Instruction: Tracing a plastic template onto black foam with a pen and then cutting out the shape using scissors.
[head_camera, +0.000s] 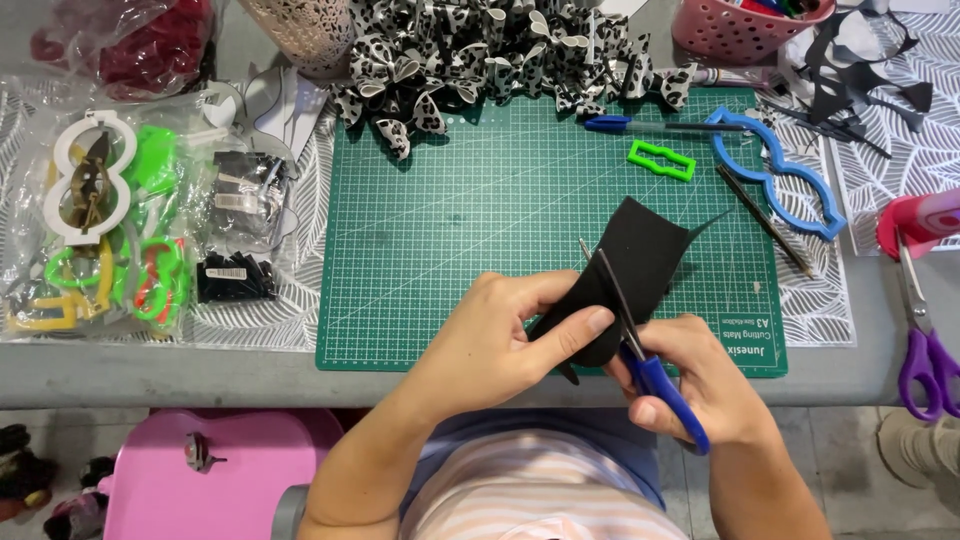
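Note:
My left hand (510, 335) pinches a piece of black fabric (640, 250) between thumb and fingers, holding it just above the green cutting mat (470, 220). My right hand (700, 385) grips blue-handled scissors (655, 380). Their dark blades (608, 285) point up and away from me and lie across the left part of the fabric. Both hands hover near the mat's front edge, close together.
A heap of black-and-white spotted ribbon bows (480, 50) lies at the mat's far edge. A blue template (775, 170), a green rectangular template (661, 160), a blue pen (640, 123) and a pencil (765, 220) sit right. Purple scissors (925, 350) lie far right; bagged templates (100, 230) left.

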